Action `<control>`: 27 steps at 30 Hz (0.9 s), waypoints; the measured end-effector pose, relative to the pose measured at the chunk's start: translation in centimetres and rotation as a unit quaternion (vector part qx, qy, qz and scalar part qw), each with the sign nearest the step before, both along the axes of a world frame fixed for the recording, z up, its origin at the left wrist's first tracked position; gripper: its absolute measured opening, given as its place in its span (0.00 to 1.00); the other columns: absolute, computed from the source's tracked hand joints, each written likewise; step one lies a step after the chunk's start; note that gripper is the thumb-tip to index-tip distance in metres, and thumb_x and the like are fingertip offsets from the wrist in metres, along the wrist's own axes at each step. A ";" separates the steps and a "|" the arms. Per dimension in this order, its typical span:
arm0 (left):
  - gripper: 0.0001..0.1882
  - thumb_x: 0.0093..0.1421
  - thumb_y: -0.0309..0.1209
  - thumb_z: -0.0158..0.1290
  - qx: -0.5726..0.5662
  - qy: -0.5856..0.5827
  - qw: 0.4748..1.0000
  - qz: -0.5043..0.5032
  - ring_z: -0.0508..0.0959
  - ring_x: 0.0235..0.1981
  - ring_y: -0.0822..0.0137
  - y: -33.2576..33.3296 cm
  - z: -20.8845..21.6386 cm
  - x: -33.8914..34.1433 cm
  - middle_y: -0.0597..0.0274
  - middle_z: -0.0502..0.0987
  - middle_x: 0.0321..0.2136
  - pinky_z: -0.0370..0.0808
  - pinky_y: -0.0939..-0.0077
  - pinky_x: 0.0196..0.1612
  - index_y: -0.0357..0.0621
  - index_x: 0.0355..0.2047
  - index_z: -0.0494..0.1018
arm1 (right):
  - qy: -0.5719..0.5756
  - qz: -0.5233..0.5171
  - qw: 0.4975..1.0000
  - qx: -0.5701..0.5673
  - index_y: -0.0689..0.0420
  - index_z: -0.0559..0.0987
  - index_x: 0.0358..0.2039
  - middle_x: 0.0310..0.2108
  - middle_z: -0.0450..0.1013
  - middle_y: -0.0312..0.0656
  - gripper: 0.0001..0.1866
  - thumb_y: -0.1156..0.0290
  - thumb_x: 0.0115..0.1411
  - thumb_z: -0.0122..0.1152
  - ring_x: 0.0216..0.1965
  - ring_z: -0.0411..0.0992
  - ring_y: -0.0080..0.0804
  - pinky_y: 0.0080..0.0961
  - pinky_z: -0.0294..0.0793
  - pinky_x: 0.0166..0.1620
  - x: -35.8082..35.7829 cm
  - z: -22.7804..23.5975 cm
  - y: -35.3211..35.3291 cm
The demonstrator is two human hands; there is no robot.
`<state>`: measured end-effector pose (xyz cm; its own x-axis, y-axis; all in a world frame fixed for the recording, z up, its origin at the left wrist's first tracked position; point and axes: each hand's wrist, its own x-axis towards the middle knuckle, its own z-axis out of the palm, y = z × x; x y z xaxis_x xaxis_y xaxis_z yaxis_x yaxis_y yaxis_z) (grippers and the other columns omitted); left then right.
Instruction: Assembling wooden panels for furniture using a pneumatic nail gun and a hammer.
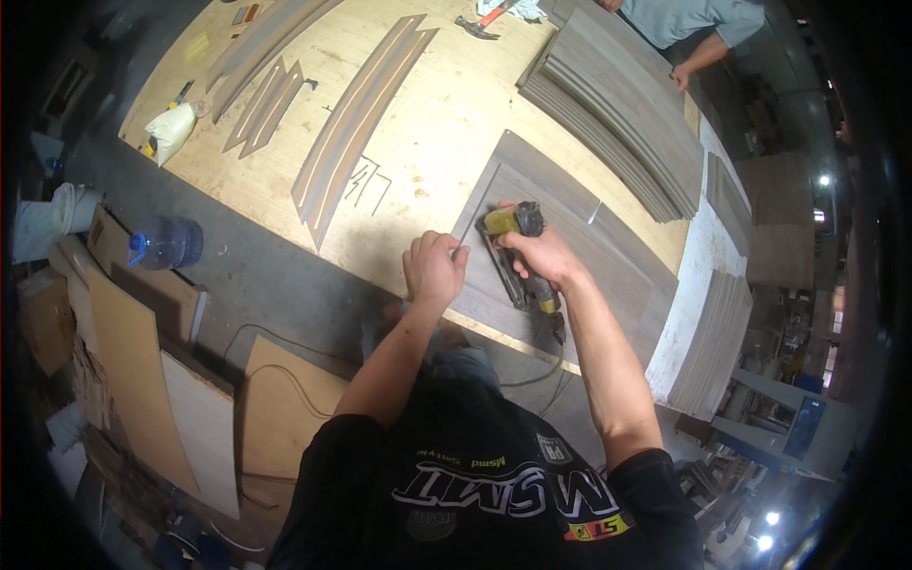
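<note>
My right hand (548,256) is wrapped round the grip of a yellow and black air nail gun (503,222), whose hose trails down toward me. The tool is over a grey-brown wood-grain panel (622,285) that lies at the near edge of the table, with a thin strip along its left side. At that left side my left hand (435,270) is closed, its fingers curled and the thumb toward the panel. A small bit shows at its fingertips, too small to name. Where the nail gun's nose meets the work is hidden.
A stack of panels (608,123) stands at the far right, a co-worker's hand (680,78) beside it. Long trim strips (366,114), a hammer (478,28) and a white bag (172,130) lie on the wooden table (252,180). A blue water jug (171,242) stands left.
</note>
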<state>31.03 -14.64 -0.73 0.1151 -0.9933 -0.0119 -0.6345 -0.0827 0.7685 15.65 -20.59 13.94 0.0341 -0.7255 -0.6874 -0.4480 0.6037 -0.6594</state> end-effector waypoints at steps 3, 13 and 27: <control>0.07 0.56 0.36 0.65 -0.001 -0.011 1.000 -0.008 0.76 0.41 0.55 -0.1 0.1 0.0 0.64 0.77 0.34 0.68 0.56 0.43 0.52 0.31 0.78 | 0.007 0.005 1.000 -0.002 0.56 0.69 0.64 0.27 0.74 0.36 0.35 0.68 0.53 0.62 0.19 0.69 0.21 0.21 0.71 0.22 0.2 0.1 0.1; 0.13 0.58 0.37 0.62 0.032 -0.032 0.997 -0.070 0.74 0.48 0.54 -0.4 0.6 0.1 0.62 0.77 0.43 0.67 0.54 0.50 0.51 0.43 0.78 | -0.091 -0.122 0.986 -0.070 0.53 0.64 0.67 0.37 0.75 0.37 0.37 0.72 0.57 0.64 0.19 0.68 0.20 0.20 0.67 0.22 -4.4 3.2 6.9; 0.41 0.59 0.53 0.57 -0.165 -0.259 0.755 -0.579 0.48 0.74 0.50 1.7 0.2 -12.6 0.56 0.55 0.71 0.43 0.21 0.67 0.49 0.69 0.61 | -0.063 -0.415 0.907 -0.032 0.50 0.65 0.69 0.35 0.75 0.37 0.39 0.81 0.56 0.61 0.19 0.67 0.19 0.19 0.69 0.24 -11.8 2.2 27.1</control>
